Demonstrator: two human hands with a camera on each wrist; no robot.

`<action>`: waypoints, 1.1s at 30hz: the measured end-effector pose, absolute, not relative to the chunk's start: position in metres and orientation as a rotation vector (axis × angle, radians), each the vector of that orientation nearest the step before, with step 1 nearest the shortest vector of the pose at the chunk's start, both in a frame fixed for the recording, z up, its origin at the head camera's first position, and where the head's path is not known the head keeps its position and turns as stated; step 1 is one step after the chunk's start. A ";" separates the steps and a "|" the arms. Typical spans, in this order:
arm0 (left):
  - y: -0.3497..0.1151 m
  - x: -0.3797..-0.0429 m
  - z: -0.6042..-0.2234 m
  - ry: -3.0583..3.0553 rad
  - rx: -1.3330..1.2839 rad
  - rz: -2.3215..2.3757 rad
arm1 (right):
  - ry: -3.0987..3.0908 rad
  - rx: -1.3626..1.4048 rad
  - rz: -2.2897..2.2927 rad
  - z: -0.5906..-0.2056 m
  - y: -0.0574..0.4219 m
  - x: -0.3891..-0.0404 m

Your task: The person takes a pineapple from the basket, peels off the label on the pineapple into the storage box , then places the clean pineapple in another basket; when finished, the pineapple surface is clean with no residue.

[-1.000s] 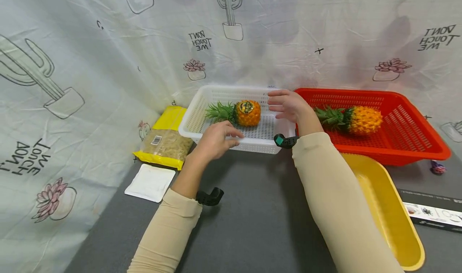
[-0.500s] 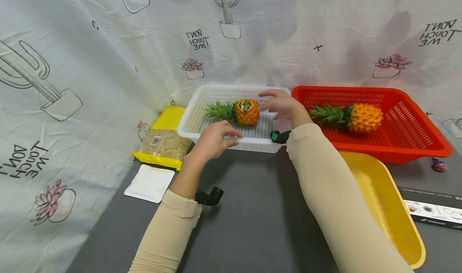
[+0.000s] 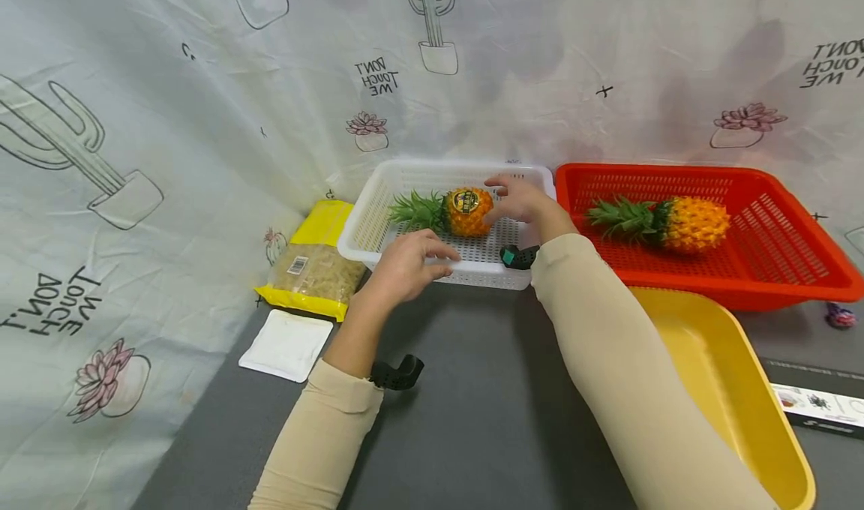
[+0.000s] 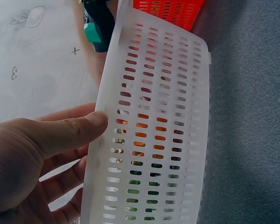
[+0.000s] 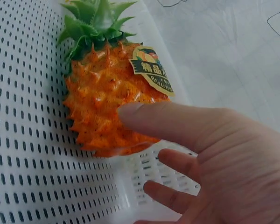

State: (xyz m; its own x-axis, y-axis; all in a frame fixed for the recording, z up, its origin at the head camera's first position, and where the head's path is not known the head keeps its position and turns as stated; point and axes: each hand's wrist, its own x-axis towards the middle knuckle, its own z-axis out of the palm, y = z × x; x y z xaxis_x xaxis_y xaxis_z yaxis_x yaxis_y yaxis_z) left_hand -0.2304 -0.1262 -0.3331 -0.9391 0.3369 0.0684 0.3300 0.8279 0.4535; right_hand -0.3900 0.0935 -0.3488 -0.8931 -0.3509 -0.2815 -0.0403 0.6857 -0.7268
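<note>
A white perforated basket (image 3: 482, 274) stands against the patterned cloth. Inside lies a small toy-like pineapple (image 3: 472, 225) with a black and gold label, its green leaves pointing left. My left hand (image 3: 407, 265) straddles the basket's front rim, thumb (image 4: 86, 128) outside against it and fingers on the inner side. Over the basket's right half, my right hand (image 3: 523, 202) reaches in with fingers spread. Its thumb (image 5: 149, 116) overlaps the pineapple's orange body in the right wrist view, while the other fingers extend beyond the fruit's base, apart from one another.
Right of it, a red basket (image 3: 796, 279) holds another pineapple (image 3: 695, 225). A yellow tray (image 3: 715, 375) sits in front, beside a long black-and-white box (image 3: 823, 405). At left lie a yellow bag (image 3: 313, 266) and a white packet (image 3: 286, 345).
My right hand has moved left and inward, from the basket's right side to the pineapple's base. My left hand has stayed at the front rim. The pineapple has not visibly moved.
</note>
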 end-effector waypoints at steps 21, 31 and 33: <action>-0.127 -0.229 -0.338 3.010 0.568 0.738 | 2.374 -0.302 -1.152 -0.356 0.088 -0.391; -0.128 -0.232 -0.339 3.025 0.597 0.739 | 2.445 -0.344 -1.049 -0.356 0.088 -0.395; -0.128 -0.232 -0.340 3.029 0.601 0.745 | 2.449 -0.353 -1.046 -0.356 0.088 -0.396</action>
